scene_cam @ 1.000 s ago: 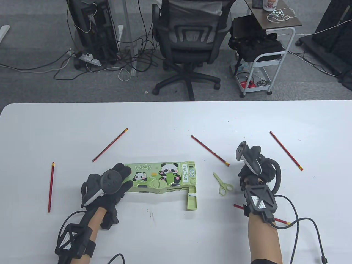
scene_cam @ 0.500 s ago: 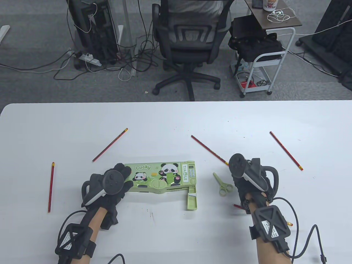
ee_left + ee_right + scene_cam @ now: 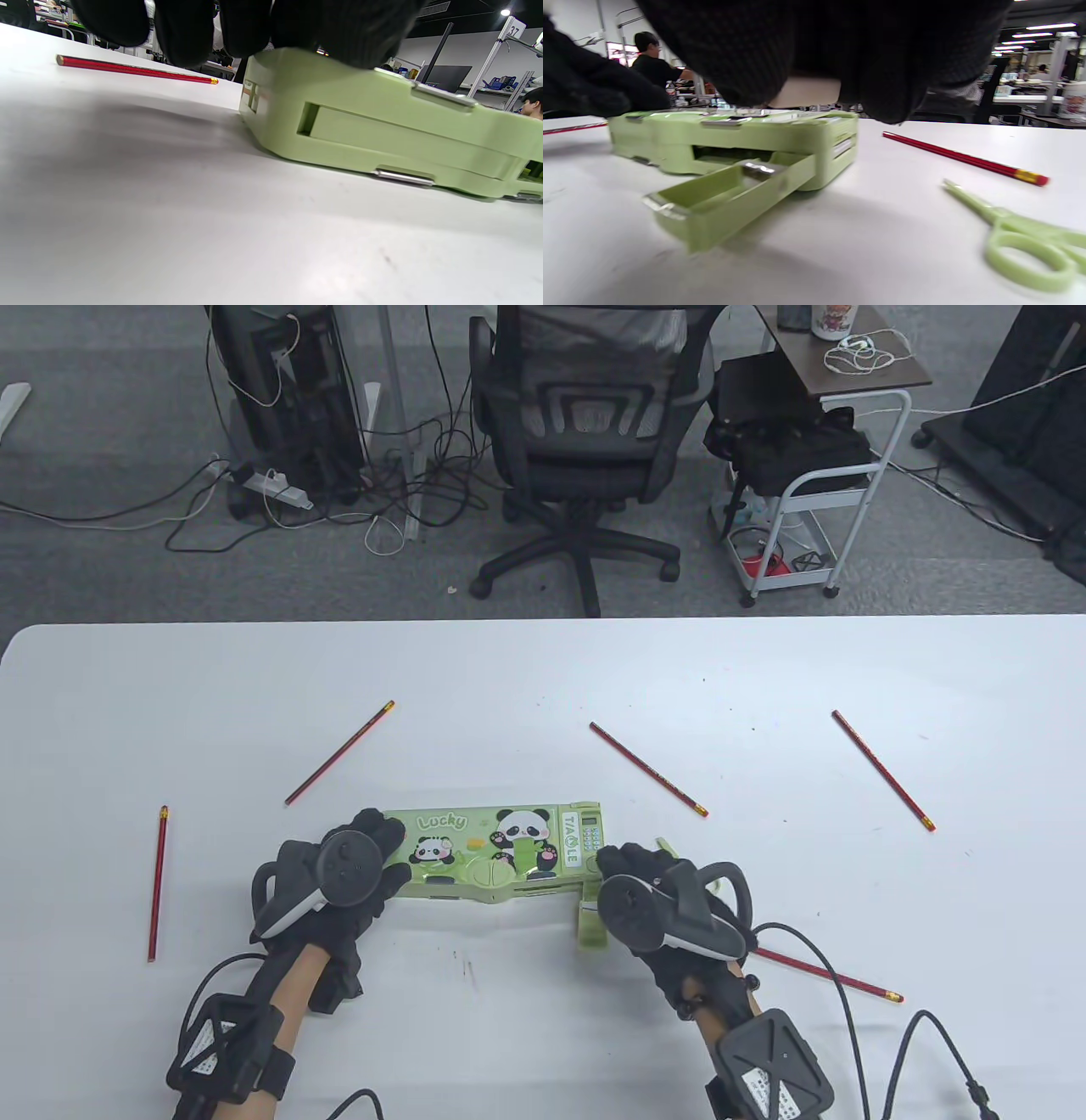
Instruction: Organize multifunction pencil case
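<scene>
The green pencil case [image 3: 496, 848] lies flat on the white counter [image 3: 543, 678], near its front edge, lid down, with a small side drawer [image 3: 729, 199] pulled out from its near right corner. The left hand [image 3: 339, 882] rests on the case's left end, fingers [image 3: 182, 29] laid fairly straight over the top edge, pressing rather than curling round it. The right hand [image 3: 662, 908] hovers over the drawer and the case's right end; its fingers reach toward the keypad corner, but whether they touch it or grip anything cannot be told, and nothing shows in them.

The step in hand looks like an early one: the case is steadied and the drawer stands open and seemingly empty, while five red pencils, among them one [image 3: 649, 769] beyond the case and one [image 3: 827, 976] by the right wrist, lie scattered well apart. The green scissors [image 3: 1022, 237] sit just beside the right hand, mostly hidden under it from above. The next move probably calls for a firm hold at the left and a fine pinch at the right.

The case is hard, smooth moulded plastic, slab-shaped with rounded corners, slots and small metal clips along its side. The pencils are thin, glossy sticks; the scissors are small, with plastic loops.
</scene>
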Tool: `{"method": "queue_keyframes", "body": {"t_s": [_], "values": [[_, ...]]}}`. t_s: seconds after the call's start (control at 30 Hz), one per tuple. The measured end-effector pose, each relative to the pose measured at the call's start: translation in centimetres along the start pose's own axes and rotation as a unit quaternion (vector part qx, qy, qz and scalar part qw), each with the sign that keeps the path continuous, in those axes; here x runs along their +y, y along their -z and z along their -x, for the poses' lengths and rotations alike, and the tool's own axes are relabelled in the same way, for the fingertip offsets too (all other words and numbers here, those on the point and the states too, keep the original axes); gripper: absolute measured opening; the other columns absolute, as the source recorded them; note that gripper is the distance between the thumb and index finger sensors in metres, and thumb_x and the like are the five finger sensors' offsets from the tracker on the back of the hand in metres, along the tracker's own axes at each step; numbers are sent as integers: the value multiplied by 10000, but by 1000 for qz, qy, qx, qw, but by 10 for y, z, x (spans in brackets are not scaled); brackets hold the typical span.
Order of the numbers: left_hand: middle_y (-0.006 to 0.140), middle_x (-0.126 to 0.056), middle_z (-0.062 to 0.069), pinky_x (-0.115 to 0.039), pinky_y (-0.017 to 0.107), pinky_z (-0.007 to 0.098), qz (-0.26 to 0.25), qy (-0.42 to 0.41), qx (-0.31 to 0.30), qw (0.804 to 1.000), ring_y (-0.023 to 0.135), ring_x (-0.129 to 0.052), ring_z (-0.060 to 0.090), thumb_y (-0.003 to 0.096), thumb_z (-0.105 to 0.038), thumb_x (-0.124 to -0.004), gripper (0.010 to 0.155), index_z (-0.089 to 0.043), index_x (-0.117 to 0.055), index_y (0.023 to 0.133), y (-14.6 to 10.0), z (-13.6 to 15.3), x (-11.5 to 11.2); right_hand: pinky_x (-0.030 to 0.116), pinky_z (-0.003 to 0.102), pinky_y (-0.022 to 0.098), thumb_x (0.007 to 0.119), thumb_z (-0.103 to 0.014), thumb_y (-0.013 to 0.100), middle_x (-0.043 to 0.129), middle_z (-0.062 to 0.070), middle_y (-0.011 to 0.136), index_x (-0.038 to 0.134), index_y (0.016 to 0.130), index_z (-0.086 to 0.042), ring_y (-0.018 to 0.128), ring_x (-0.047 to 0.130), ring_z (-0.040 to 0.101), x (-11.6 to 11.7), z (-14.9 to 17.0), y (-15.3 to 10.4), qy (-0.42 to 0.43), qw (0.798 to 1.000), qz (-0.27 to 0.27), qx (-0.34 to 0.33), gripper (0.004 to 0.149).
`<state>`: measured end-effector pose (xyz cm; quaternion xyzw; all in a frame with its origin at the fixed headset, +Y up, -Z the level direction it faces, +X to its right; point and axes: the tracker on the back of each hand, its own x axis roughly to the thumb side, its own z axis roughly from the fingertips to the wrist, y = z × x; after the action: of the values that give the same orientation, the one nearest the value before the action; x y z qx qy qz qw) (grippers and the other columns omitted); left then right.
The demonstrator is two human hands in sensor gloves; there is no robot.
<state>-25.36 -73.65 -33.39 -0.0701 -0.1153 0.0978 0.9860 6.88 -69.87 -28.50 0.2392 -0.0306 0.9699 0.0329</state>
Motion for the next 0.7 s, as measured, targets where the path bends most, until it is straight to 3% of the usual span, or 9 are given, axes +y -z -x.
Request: {"method": "queue_keyframes", "body": {"t_s": [0.2,0.7], "values": [[1232,-552,155,-599,693,740,0,-2,0,1000,1068,-681,501,562,-417,-723,605,-209,-581,1113,0,0,0,821,551,595,873,-284,430,787,257,942,704,982,-32,764,921,457,14,-21,0,-22,999,-20,-40,630],[1233,-551,153,-597,694,740,2,-1,-1,1000,1067,-681,503,562,-419,-724,606,-210,-581,1112,0,1,0,825,554,596,892,-290,415,824,238,922,712,979,-28,771,932,448,24,-35,-2,-83,993,-49,-69,647]]}}
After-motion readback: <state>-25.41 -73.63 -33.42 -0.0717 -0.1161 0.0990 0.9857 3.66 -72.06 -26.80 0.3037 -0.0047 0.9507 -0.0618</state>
